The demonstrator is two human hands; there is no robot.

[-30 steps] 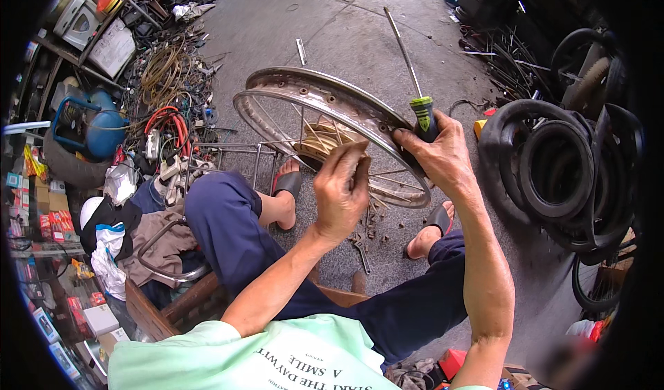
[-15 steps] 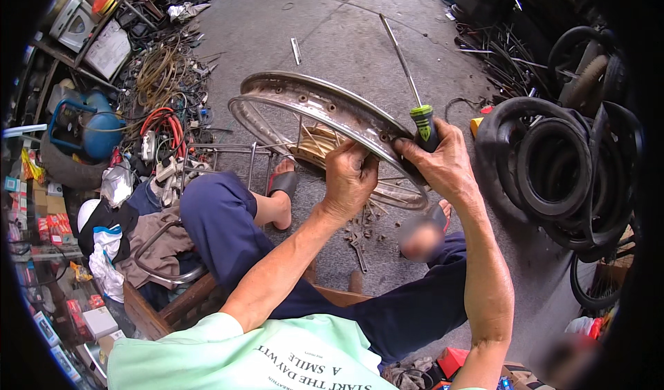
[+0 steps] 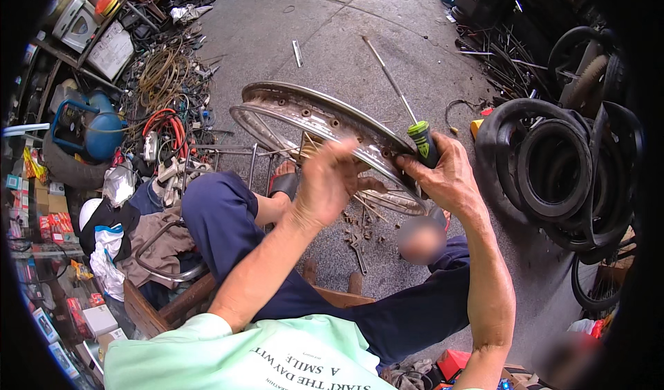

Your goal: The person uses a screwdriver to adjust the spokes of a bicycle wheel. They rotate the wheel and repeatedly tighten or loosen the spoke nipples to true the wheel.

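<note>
A worn metal wheel rim [image 3: 315,118] is held up tilted in front of me, its spoke holes showing along the inner band. My right hand [image 3: 449,175] closes on the rim's right side and also keeps a screwdriver [image 3: 420,136] with a green and black handle, its long shaft pointing up and away. My left hand [image 3: 325,186] is by the rim's near side, blurred, its fingers apart and no object visible in it. Spokes [image 3: 371,209] show below the rim; the hub behind is mostly hidden by my left hand.
Small metal parts and a wrench [image 3: 357,253] lie on the floor between my feet. Black tyres [image 3: 553,165] are piled at right. Cables [image 3: 162,71], a blue tank [image 3: 102,130] and clutter line the left. A metal strip [image 3: 297,53] lies ahead.
My left hand has come off the rim and moved slightly left, its fingers spreading from a pinch. The rim has shifted slightly, and the screwdriver's shaft leans further left.
</note>
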